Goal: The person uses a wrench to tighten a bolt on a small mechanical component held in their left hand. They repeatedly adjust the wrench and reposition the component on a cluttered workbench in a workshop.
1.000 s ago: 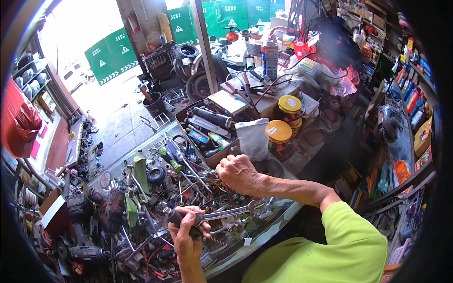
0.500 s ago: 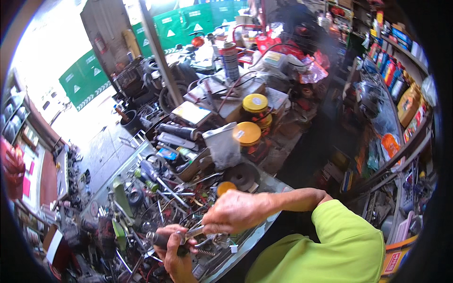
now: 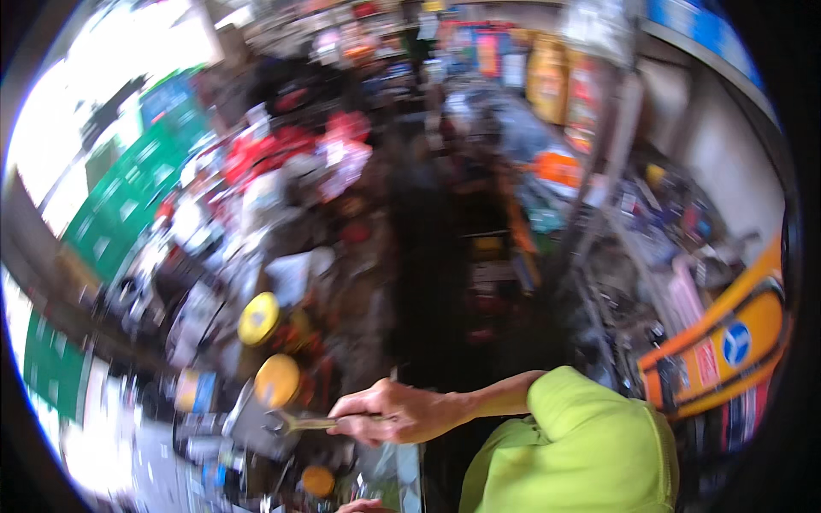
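My right hand (image 3: 389, 412) is closed around the shank of a metal wrench (image 3: 310, 422), held level with its open jaw pointing left. That jaw passes in front of a grey bag-like sheet (image 3: 252, 419) and close to a yellow-lidded tub (image 3: 278, 380). Of my left hand (image 3: 363, 507), only a sliver shows at the lower edge; its fingers and anything in them are cut off. The glass edge of the workbench (image 3: 409, 474) lies under my right wrist. Motion smears much of the picture.
Another yellow-lidded tub (image 3: 259, 318) stands farther back among piled parts. A dark aisle (image 3: 436, 282) runs between this pile and the cluttered shelving (image 3: 599, 205) on the right. An orange-and-black case or panel (image 3: 718, 350) stands at the right, near my green sleeve (image 3: 590, 445).
The view has swung right. My right hand has come away from my left with the wrench in it. My left hand, which held a dark cylindrical part, has mostly left the picture.
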{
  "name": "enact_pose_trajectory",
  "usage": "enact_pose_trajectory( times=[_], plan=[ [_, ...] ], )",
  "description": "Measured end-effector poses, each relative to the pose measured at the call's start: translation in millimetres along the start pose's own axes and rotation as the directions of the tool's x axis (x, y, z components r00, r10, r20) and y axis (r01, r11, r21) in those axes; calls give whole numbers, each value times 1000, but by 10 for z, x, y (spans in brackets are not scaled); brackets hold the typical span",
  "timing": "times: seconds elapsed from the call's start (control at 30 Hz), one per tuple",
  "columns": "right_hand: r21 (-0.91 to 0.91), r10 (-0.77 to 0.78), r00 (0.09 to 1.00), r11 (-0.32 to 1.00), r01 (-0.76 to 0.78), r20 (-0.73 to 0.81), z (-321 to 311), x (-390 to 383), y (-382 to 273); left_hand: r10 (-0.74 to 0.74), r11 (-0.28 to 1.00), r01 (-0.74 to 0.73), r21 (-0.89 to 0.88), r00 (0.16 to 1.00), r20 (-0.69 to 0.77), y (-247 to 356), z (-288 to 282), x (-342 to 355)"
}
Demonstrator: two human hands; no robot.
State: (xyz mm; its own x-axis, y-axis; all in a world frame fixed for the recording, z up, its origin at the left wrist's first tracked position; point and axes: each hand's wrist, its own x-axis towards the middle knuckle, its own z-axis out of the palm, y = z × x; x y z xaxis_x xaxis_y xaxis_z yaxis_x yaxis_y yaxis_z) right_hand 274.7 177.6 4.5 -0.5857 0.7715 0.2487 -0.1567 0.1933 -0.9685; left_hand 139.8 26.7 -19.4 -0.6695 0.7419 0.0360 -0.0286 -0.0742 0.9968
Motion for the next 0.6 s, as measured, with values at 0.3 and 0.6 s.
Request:
enact_pose_trajectory(
  times=[0.3, 0.6],
  plan=[
    [-54, -92, 694, 996, 76, -714, -933, -1241, -327, 496, 746, -619, 246, 763, 414, -844, 704, 139],
    [-491, -495, -48, 868, -78, -867, -1551, -2199, -1001, 566, 733, -679, 35, 638, 522, -719, 969, 49]
  ],
)
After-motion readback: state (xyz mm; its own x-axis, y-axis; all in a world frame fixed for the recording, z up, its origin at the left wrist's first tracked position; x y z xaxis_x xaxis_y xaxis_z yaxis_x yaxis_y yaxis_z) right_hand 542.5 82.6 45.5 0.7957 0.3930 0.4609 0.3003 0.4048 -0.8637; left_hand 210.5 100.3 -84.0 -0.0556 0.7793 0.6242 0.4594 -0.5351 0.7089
